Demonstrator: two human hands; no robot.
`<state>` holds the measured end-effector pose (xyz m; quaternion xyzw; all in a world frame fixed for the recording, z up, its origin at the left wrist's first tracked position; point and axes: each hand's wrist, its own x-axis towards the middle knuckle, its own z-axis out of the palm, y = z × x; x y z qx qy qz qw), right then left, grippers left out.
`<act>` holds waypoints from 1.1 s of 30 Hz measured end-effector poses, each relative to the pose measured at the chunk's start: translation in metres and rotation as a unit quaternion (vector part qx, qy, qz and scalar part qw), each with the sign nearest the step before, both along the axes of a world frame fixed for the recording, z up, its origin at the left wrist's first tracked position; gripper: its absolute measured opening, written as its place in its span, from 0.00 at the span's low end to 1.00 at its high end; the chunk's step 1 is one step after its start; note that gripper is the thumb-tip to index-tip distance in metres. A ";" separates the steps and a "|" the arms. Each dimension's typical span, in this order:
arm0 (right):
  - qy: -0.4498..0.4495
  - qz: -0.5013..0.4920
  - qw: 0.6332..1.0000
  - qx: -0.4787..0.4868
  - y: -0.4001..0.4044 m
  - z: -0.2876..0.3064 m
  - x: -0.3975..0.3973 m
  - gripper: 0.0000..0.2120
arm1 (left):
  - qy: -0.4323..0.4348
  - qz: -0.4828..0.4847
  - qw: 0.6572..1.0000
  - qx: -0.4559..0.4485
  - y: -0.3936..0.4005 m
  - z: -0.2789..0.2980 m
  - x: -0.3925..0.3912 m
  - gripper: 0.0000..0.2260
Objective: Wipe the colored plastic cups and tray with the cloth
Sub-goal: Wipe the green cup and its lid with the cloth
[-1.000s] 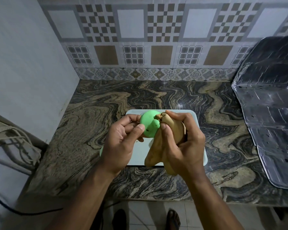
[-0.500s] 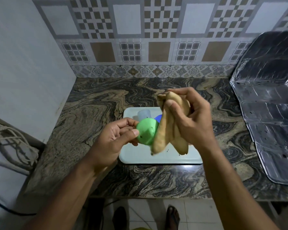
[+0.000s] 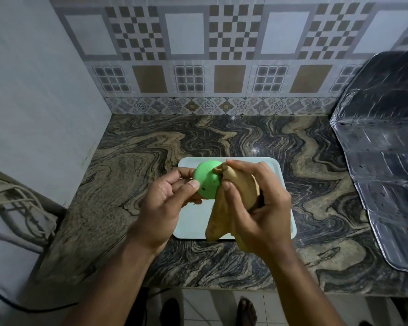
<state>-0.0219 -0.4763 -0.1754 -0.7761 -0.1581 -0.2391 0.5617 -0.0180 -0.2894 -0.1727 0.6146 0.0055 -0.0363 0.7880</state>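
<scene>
Above the pale tray (image 3: 231, 161), at the middle of the marbled surface (image 3: 132, 165), I see both hands raised with a green cup (image 3: 206, 180) held between them. My left hand (image 3: 165, 205) grips the cup: thumb tip on its rounded base, the other fingers (image 3: 183, 173) curled round the far side. The cup's base faces the camera and carries a few small dark specks. My right hand (image 3: 254, 208) is closed round a tan cloth (image 3: 231, 208); the bunched top of the cloth is pinched by thumb and forefinger and touches the cup's right edge. The rest of the cloth hangs down from the palm in two loose folds, its lower end in front of the tray's near edge. I cannot tell whether it touches the tray.

The tray lies flat on the surface, long sides parallel to the back wall; much of its middle is hidden by my hands. Any other cups are out of sight behind the hands.

To the right, a crinkled foil sheet (image 3: 384, 175) covers the surface and climbs the patterned tiled wall (image 3: 222, 55). At far left, pale cables (image 3: 17, 203) lie coiled below the plain wall. Below the surface's front edge, feet (image 3: 245, 311) show on the floor tiles.
</scene>
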 end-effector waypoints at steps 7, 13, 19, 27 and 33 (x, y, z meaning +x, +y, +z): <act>0.000 0.086 0.991 -0.107 -0.016 0.014 0.012 0.11 | -0.060 -0.079 0.985 0.142 0.015 0.016 0.007 0.09; -0.036 0.047 0.989 -0.138 -0.018 0.015 0.016 0.10 | -0.066 -0.030 0.992 0.103 0.007 0.014 0.010 0.07; -0.064 -0.040 0.990 -0.117 -0.005 0.002 0.003 0.12 | -0.064 0.057 0.996 0.040 -0.014 0.003 0.002 0.06; -0.021 -0.043 0.999 -0.015 -0.011 -0.005 -0.006 0.12 | -0.079 0.076 0.994 0.020 -0.010 0.027 0.020 0.11; -0.057 -0.050 0.997 0.000 -0.012 0.016 -0.006 0.13 | -0.067 0.044 0.997 0.015 -0.013 0.021 0.015 0.11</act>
